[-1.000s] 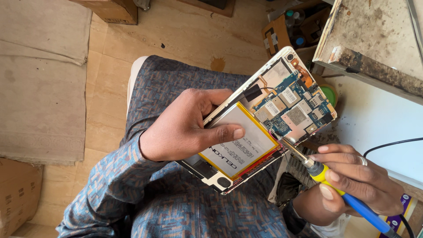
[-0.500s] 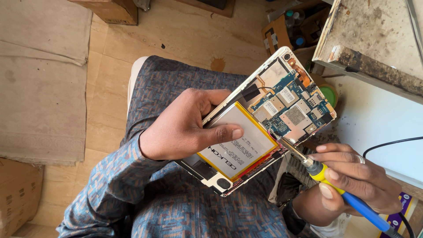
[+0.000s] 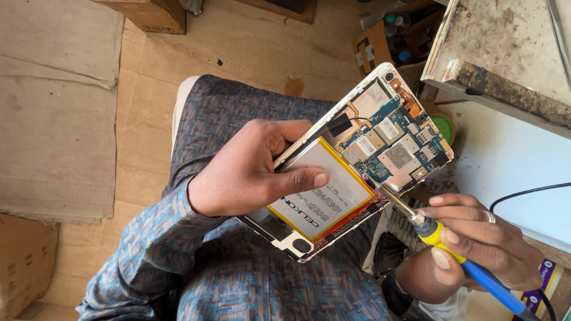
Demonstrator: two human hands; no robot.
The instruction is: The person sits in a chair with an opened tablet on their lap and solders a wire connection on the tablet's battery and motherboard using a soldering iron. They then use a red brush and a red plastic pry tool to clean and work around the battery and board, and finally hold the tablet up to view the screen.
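The left hand (image 3: 250, 169) holds an opened tablet (image 3: 351, 160) above the person's lap, fingers wrapped under its frame and the thumb (image 3: 303, 178) pressed flat on the white battery (image 3: 324, 193). The device sits tilted, with its blue circuit board (image 3: 395, 145) toward the upper right, beside the worn workbench (image 3: 505, 53). The right hand (image 3: 476, 244) is closed around a soldering iron (image 3: 440, 238) with a yellow collar and blue handle, gripped like a pen. Its metal tip (image 3: 383, 193) appears to meet the lower edge of the board, just beside the battery's corner.

For good work here, the tip should rest only on the intended joint. It must stay apart from the battery and its red edging, since heat there is a hazard. The thumb should keep the frame steady without creeping toward the tip.
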